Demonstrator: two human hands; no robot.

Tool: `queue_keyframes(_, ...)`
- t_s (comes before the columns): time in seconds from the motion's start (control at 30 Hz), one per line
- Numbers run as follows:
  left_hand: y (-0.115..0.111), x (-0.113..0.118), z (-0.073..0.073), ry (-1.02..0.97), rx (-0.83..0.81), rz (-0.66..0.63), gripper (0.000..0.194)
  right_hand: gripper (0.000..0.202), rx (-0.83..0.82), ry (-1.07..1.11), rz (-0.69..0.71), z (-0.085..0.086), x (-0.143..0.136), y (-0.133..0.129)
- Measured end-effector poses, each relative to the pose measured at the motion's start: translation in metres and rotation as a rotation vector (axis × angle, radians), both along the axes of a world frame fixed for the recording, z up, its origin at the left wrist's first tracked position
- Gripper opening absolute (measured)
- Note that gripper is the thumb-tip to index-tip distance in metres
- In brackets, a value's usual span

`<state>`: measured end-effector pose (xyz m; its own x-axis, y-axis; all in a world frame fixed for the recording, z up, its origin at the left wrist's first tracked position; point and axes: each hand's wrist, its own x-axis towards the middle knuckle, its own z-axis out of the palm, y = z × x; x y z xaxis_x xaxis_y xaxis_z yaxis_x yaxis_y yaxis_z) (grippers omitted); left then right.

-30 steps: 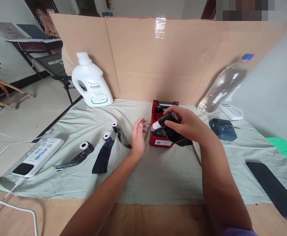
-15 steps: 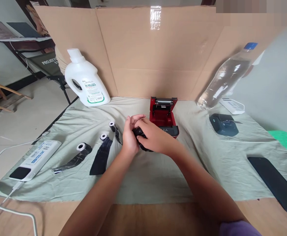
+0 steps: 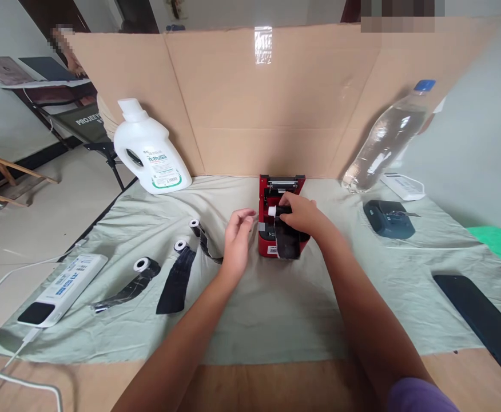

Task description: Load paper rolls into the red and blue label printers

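A small red and black printer (image 3: 264, 247) stands open on the cloth, its lid tipped back. My right hand (image 3: 302, 213) grips a black paper roll (image 3: 287, 237) with a white core, held over the printer's open bay. The roll's loose black strip hangs down over the printer's front. Just left of the printer is my left hand (image 3: 238, 237), fingers loosely curved and apart, holding nothing. Left of it lie three more black rolls: a narrow one (image 3: 195, 225), one with a wide strip (image 3: 177, 274) and another (image 3: 146, 268), each with some strip unrolled.
Behind the printer rises a cardboard sheet (image 3: 233, 103). A white detergent bottle (image 3: 154, 151) leans at the left, a clear water bottle (image 3: 388, 137) at the right. A dark device (image 3: 388, 219) and a phone (image 3: 480, 320) lie right; a white power bank (image 3: 64, 289) with cable lies left.
My hands have parted. The right hand has carried the black roll forward and right into the printer's opening; the left hand has let go and stays beside the printer. The view has tilted slightly up.
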<state>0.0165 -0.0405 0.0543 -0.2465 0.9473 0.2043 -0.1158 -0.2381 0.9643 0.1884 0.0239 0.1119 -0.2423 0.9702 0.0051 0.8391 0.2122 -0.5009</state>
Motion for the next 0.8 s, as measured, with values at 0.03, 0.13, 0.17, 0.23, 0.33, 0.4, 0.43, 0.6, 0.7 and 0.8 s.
queue_keyframes(0.03, -0.001, 0.001, 0.0, 0.075, 0.003, -0.002, 0.022, 0.026, 0.024, -0.051, -0.014, -0.005, -0.001, 0.002)
queue_keyframes(0.13, -0.002, 0.003, -0.002, 0.228, 0.004, -0.009, 0.023, 0.028, 0.046, -0.136, -0.016, -0.012, -0.005, 0.005)
queue_keyframes(0.17, -0.002, 0.004, -0.003, 0.256, 0.004, -0.006, 0.023, 0.027, 0.052, -0.155, -0.013, -0.012, -0.007, 0.005)
queue_keyframes(0.23, -0.001, 0.004, -0.006, 0.29, 0.009, 0.006, 0.023, 0.026, 0.071, -0.199, -0.017, -0.013, -0.012, 0.004)
queue_keyframes(0.33, 0.001, 0.003, -0.012, 0.33, 0.014, 0.014, 0.023, 0.027, 0.092, -0.23, -0.012, -0.015, -0.019, 0.004)
queue_keyframes(0.4, 0.0, 0.002, -0.015, 0.375, 0.027, 0.002, 0.023, 0.029, 0.069, -0.19, 0.013, -0.018, -0.02, 0.006)
queue_keyframes(0.43, 0.0, 0.002, -0.016, 0.407, 0.045, -0.008, 0.024, 0.03, 0.043, -0.159, 0.027, -0.019, -0.019, 0.009)
queue_keyframes(0.6, -0.003, 0.003, -0.018, 0.563, 0.169, -0.065, 0.028, 0.029, -0.05, -0.017, 0.067, -0.022, -0.008, 0.018)
queue_keyframes(0.7, -0.004, 0.004, -0.021, 0.618, 0.226, -0.096, 0.029, 0.031, -0.051, -0.13, 0.108, -0.021, -0.012, 0.014)
queue_keyframes(0.8, -0.004, 0.004, -0.025, 0.679, 0.258, -0.113, 0.033, 0.036, -0.044, -0.237, 0.131, -0.021, -0.024, 0.006)
